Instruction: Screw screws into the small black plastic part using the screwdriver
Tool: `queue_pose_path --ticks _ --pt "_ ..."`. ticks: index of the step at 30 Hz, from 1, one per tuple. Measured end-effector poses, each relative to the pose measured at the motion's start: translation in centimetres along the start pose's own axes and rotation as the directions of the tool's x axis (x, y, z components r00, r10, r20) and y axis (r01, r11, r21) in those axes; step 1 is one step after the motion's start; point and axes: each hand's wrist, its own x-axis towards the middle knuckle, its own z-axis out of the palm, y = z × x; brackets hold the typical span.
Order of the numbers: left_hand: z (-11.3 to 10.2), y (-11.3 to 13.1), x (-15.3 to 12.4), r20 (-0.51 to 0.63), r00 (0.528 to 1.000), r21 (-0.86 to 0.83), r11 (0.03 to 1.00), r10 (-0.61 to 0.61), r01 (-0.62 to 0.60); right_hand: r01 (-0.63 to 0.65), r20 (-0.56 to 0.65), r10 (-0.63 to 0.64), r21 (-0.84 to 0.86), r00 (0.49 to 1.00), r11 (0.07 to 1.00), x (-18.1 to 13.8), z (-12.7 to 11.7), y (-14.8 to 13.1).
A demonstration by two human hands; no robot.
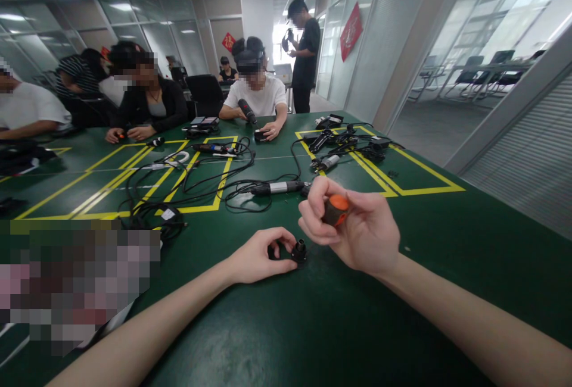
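Observation:
My left hand (263, 256) rests on the green table, thumb and fingers curled around a small black round part (299, 250) with a short hollow neck pointing up. Raised to the right of it, my right hand (357, 226) is closed around a screwdriver (336, 209). Only its dark handle with an orange end shows; the shaft is hidden. The two hands are apart, and the screwdriver handle is above the black part.
Beyond my hands lie a silver and black cylindrical tool (279, 187) and tangled black cables (167, 220). Yellow tape (429, 189) marks areas on the table (250, 339). Across it, a person in white (257, 95) holds a power tool (247, 111). Others sit at left.

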Motion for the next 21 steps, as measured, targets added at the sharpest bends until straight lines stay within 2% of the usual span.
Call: queue_pose_path --ticks 4,10,15,21 --pt "-0.03 0.10 -0.05 0.005 1.000 -0.004 1.000 -0.005 0.005 -0.023 -0.031 0.022 -0.019 0.999 1.000 0.09 0.11 -0.12" --pt "-0.11 0.54 -0.12 0.005 0.999 -0.004 0.999 -0.032 0.032 0.040 -0.105 -0.043 -0.031 0.994 0.999 0.83 -0.27 -0.18" --pt "-0.10 0.64 -0.14 0.003 0.999 -0.001 0.999 -0.044 0.044 0.007 -0.078 -0.004 0.035 0.997 0.999 0.72 -0.45 -0.09" --pt "-0.11 0.52 -0.15 0.000 0.999 -0.008 0.999 -0.033 0.033 0.009 -0.089 -0.009 0.003 0.996 1.000 0.43 -0.06 -0.22"
